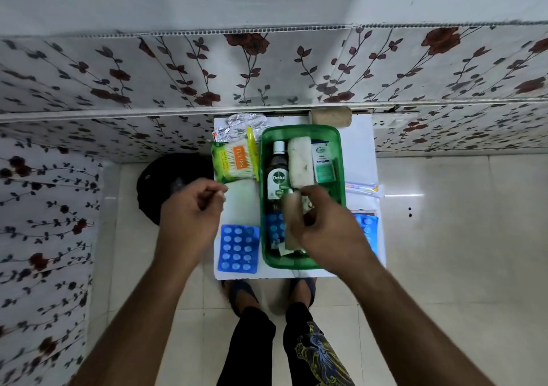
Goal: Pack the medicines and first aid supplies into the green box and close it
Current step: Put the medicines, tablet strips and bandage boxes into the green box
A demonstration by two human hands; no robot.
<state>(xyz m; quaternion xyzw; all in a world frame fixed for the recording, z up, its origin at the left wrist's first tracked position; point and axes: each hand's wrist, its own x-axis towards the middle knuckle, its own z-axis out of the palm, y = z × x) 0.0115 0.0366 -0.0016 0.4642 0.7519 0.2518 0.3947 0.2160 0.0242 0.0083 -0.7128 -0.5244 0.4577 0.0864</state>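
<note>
The green box [341, 160] stands open on a small white table [363, 148]. Inside lie a Dettol bottle [277, 172], a white gauze roll [300, 163], a teal-and-white carton [323, 160] and a blue blister strip [274, 228]. My right hand [323, 231] hovers over the box's near half, shut on a tan bandage roll [290, 219]. My left hand [192, 210] is loosely curled left of the box, pinching a small pale object I cannot identify. A cotton-swab pack [234, 162], a blue blister pack [238, 247] and a foil strip [243, 124] lie left of the box.
Another blue blister pack [369, 228] and a thin strip [363, 188] lie right of the box. A tan roll [330, 117] sits behind it by the floral wall. A black round object [166, 178] stands on the floor to the left. My feet are under the table.
</note>
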